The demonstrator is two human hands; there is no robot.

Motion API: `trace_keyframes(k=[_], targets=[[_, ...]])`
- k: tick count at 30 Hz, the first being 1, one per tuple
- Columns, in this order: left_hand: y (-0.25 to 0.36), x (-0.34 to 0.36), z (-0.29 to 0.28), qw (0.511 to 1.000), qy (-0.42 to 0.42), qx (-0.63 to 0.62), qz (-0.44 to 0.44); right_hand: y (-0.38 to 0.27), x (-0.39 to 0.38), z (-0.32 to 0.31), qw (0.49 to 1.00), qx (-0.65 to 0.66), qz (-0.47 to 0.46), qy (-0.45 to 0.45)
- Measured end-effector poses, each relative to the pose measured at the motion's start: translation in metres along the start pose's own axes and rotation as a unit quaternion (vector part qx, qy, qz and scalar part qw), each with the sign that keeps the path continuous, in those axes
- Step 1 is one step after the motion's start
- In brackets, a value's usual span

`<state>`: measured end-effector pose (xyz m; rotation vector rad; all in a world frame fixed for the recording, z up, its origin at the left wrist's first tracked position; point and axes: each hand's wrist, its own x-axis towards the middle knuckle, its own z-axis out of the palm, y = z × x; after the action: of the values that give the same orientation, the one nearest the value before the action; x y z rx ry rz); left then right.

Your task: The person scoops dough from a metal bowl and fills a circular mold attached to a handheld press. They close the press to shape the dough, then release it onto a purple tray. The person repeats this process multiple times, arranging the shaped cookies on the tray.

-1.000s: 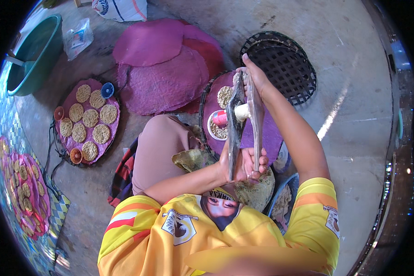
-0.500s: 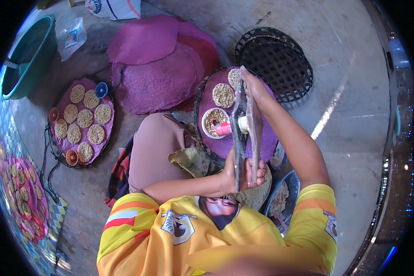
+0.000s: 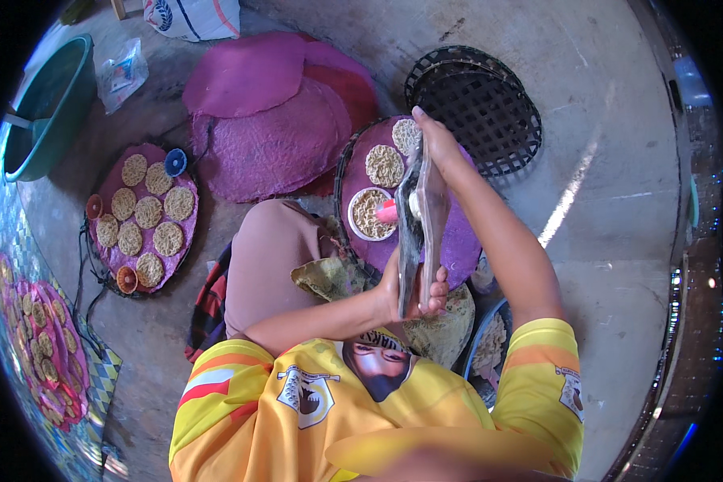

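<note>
Both hands hold a long, shiny, see-through sheet [image 3: 419,217] edge-on over my lap. My left hand [image 3: 414,291] grips its near end, and my right hand [image 3: 435,143] pinches the far end with the arm stretched out. Under the sheet lies a round tray covered in purple cloth [image 3: 458,249]. Two round pale cakes [image 3: 385,165] lie on that cloth, beside a white bowl [image 3: 367,214] of pale shreds with a red-handled tool [image 3: 386,211] in it.
A second purple tray [image 3: 117,241] at left carries several round cakes and small coloured cups. Purple mats [image 3: 273,120] are stacked ahead, with black woven trays [image 3: 490,96] at the right. A green tub [image 3: 52,104] and a plastic bag [image 3: 120,72] stand far left. A bowl of food [image 3: 490,345] sits by my right hip.
The far end of the sheet, with my right hand, has come down a little toward the purple tray. My left hand keeps its grip at the near end.
</note>
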<state>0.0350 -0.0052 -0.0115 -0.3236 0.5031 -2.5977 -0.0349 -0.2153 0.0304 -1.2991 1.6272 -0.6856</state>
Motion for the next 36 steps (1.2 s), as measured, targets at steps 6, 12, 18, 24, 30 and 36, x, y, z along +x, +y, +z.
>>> trace_keyframes(k=[6,12,18,24,30,36], targets=[[0.012,0.024,-0.003,0.975,-0.194,0.044,-0.102,-0.038,-0.027,-0.033,0.992,0.017,-0.082,0.096],[0.012,0.01,0.018,0.946,-0.247,0.158,-0.139,-0.01,-0.105,-0.057,0.966,0.236,-0.11,-0.011],[0.08,-0.056,0.035,0.873,-0.305,0.349,0.153,0.092,-0.165,0.005,0.86,-0.424,-0.272,0.085],[0.132,-0.148,0.032,0.863,-0.255,0.329,0.286,0.104,-0.185,0.036,0.853,-0.461,-0.226,0.087],[0.139,-0.163,-0.016,0.873,-0.197,0.283,0.344,0.103,-0.182,0.039,0.859,-0.443,-0.241,0.086],[0.143,-0.166,-0.033,0.89,-0.185,0.247,0.335,0.106,-0.181,0.038,0.864,-0.438,-0.238,0.062]])
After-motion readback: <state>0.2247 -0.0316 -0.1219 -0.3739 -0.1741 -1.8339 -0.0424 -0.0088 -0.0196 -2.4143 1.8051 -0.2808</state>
